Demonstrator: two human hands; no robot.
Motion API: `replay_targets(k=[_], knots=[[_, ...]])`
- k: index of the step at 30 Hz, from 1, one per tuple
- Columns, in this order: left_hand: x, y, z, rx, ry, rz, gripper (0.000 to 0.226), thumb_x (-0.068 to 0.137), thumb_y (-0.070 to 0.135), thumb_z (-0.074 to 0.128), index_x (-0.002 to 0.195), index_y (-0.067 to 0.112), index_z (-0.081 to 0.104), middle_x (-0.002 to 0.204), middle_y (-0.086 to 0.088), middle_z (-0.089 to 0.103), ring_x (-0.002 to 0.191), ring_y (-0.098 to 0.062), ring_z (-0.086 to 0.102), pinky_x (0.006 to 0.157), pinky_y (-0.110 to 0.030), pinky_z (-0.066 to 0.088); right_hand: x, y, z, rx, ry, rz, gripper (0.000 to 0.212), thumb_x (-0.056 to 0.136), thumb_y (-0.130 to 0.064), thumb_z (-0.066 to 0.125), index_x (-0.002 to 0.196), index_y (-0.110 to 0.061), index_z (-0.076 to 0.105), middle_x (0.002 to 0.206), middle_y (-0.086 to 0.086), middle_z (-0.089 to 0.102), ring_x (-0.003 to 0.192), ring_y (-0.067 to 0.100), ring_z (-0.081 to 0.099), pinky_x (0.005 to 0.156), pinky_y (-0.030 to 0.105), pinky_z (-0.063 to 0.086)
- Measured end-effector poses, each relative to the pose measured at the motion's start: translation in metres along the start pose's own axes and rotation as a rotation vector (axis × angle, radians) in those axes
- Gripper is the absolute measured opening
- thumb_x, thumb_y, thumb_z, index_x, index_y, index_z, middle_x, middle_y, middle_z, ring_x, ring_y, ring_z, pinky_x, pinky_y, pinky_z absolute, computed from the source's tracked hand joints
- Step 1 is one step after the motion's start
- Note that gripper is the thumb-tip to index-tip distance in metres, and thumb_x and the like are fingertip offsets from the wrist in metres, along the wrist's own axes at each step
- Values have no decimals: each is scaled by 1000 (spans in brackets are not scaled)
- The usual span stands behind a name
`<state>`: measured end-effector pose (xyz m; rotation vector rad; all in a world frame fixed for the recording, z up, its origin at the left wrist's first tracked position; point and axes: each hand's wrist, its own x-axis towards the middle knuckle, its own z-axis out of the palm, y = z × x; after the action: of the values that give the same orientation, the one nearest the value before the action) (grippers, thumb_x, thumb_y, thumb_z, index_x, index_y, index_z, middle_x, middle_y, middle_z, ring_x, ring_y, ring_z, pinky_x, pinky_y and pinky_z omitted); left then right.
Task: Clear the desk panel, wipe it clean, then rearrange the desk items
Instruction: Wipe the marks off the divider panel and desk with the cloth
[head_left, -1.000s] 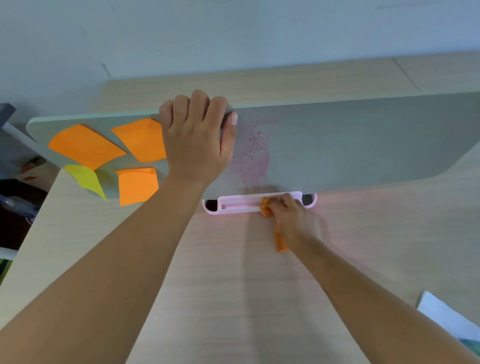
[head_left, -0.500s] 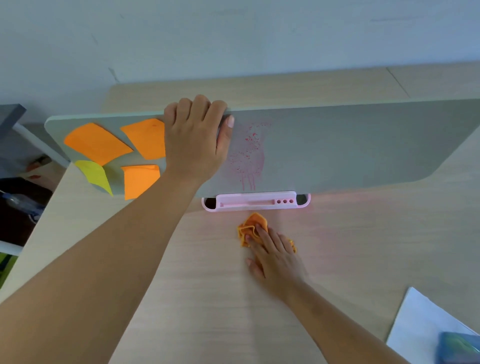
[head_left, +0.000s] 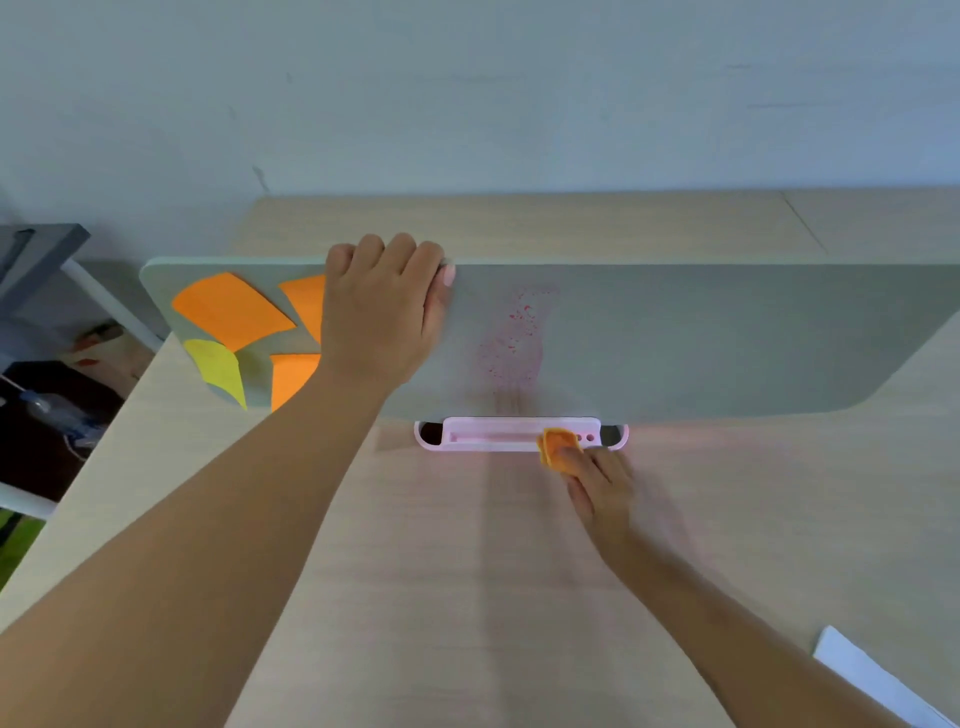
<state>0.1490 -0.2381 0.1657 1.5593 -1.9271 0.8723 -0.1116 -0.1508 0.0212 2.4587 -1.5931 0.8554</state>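
A grey-green desk panel (head_left: 701, 332) stands upright across the light wood desk (head_left: 441, 571). My left hand (head_left: 382, 312) grips its top edge. Orange sticky notes (head_left: 228, 309) and a yellow sticky note (head_left: 218, 366) cling to the panel's left end. A red speckled stain (head_left: 511, 332) marks the panel's middle. Below it a pink tray (head_left: 498, 434) is fixed at the panel's foot. My right hand (head_left: 597, 483) presses a crumpled orange cloth (head_left: 558, 447) against the tray's right part.
A white sheet of paper (head_left: 872, 675) lies at the desk's front right corner. Left of the desk stands a grey shelf (head_left: 36, 260), with dark clutter and a plastic bottle (head_left: 62, 410) on the floor below.
My right hand pulled the cloth back onto the desk, then pushed it forward onto the pink tray again, further right. My left hand kept its grip on the panel.
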Motion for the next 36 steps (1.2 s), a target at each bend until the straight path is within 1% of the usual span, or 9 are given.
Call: replay_targets(k=[4, 7, 9, 13, 21, 25, 31, 33, 36], knots=[[0, 1, 3, 6, 35, -13, 33, 105, 33, 33, 90, 14, 56, 78, -4, 52, 72, -29, 42, 70, -41, 31, 92, 2, -38, 216, 331, -70, 20, 92, -5, 60, 109, -5, 70, 94, 7, 55, 79, 30, 51, 64, 42, 50], [-1, 0, 5, 6, 45, 16, 33, 105, 33, 32, 90, 15, 54, 79, -4, 51, 73, -28, 41, 70, -41, 31, 141, -5, -55, 92, 467, -192, 13, 91, -9, 66, 102, -8, 72, 108, 7, 55, 82, 36, 57, 68, 40, 51], [-1, 0, 7, 10, 60, 8, 33, 105, 34, 32, 89, 15, 54, 79, -4, 51, 73, -28, 41, 71, -41, 31, 155, -19, -49, -47, 500, -293, 7, 92, -10, 65, 90, -12, 71, 98, 5, 63, 73, 32, 57, 60, 40, 49], [-1, -1, 10, 17, 91, -3, 31, 104, 33, 36, 88, 14, 55, 78, -4, 51, 72, -29, 42, 70, -41, 32, 142, -26, -18, -247, 425, -451, 18, 94, -10, 59, 80, -16, 68, 78, 4, 64, 60, 27, 52, 53, 36, 43], [0, 2, 11, 7, 101, -26, 32, 104, 33, 35, 87, 15, 56, 78, -4, 51, 72, -28, 42, 71, -41, 31, 142, -7, -48, -189, 521, -317, 9, 94, -14, 64, 92, -18, 73, 87, 4, 68, 63, 29, 54, 56, 36, 47], [0, 2, 10, -1, 90, -18, 32, 104, 33, 35, 87, 15, 56, 78, -3, 51, 72, -28, 42, 71, -40, 31, 154, -34, -34, -198, 537, -371, 13, 93, -14, 65, 81, -16, 69, 77, 3, 64, 58, 27, 50, 52, 35, 40], [-1, 2, 11, -16, 121, -30, 31, 103, 31, 39, 85, 14, 57, 75, -3, 50, 70, -27, 41, 70, -39, 30, 123, 6, -13, -248, 298, -488, 16, 85, -1, 60, 92, -12, 69, 77, 6, 58, 63, 29, 51, 54, 36, 43], [-1, 2, 11, -22, 127, -30, 31, 103, 31, 39, 85, 14, 56, 75, -2, 50, 70, -27, 40, 70, -39, 30, 117, 20, -27, -245, 291, -446, 19, 85, 0, 52, 86, -10, 68, 74, 9, 57, 62, 30, 52, 53, 35, 42], [-1, 3, 12, -13, 113, -33, 31, 103, 32, 37, 86, 15, 55, 77, -3, 51, 72, -28, 41, 70, -40, 30, 127, 14, -48, -247, 376, -339, 10, 86, -8, 68, 79, -12, 63, 74, 8, 54, 61, 29, 48, 51, 34, 41]])
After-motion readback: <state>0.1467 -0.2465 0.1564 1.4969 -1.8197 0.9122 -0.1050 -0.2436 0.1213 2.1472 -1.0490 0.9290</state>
